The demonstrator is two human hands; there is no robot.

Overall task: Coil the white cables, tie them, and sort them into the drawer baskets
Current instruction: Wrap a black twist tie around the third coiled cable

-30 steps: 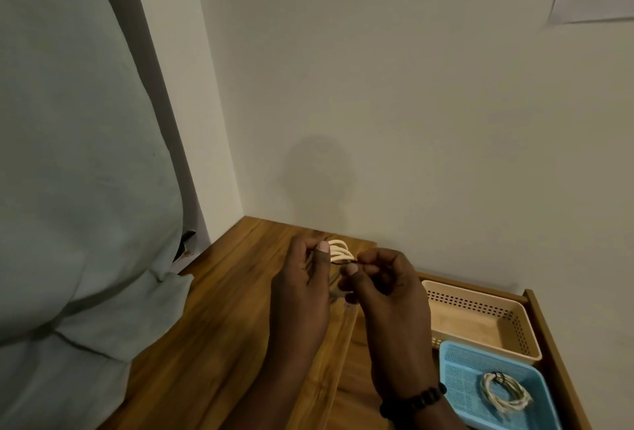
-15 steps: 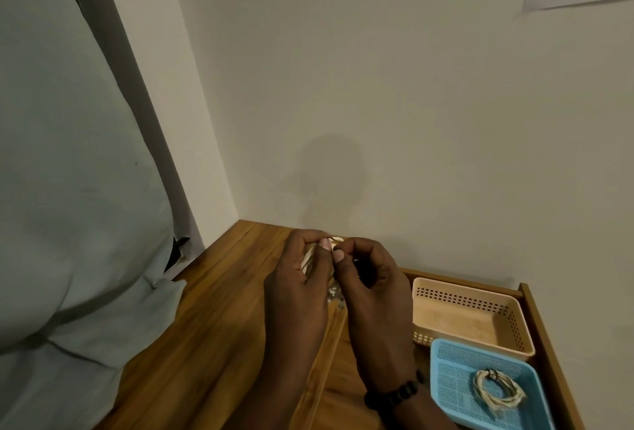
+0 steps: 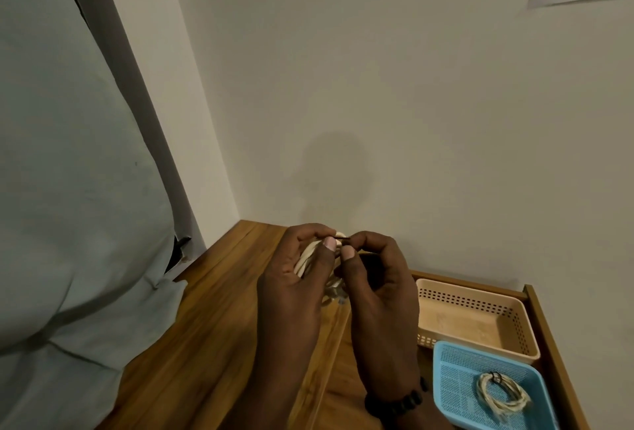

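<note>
Your left hand (image 3: pixel 295 278) is curled around a coiled white cable (image 3: pixel 306 257), loops held between palm and fingers, thumb pressed over the top of the bundle. Your right hand (image 3: pixel 374 278) pinches a short dark tie (image 3: pixel 344 240) between thumb and forefinger, right at the top of the coil; the other fingers are curled in. Both hands sit close together, thumbs nearly touching, raised over the wooden desk top (image 3: pixel 212 320) near the wall corner.

Cable: off-white, several loops bunched, mostly hidden by your fingers (a loose end with a plug (image 3: pixel 334 292) hangs below, between the hands).

The open drawer (image 3: pixel 545 330) is to your right. A beige basket (image 3: pixel 480 296) sits at the back, a blue basket (image 3: pixel 446 361) in front of it. The blue one holds a second coiled cable (image 3: pixel 502 395), tied with a dark tie at its top.

A beaded bracelet (image 3: pixel 401 404) is on your right wrist.
</note>
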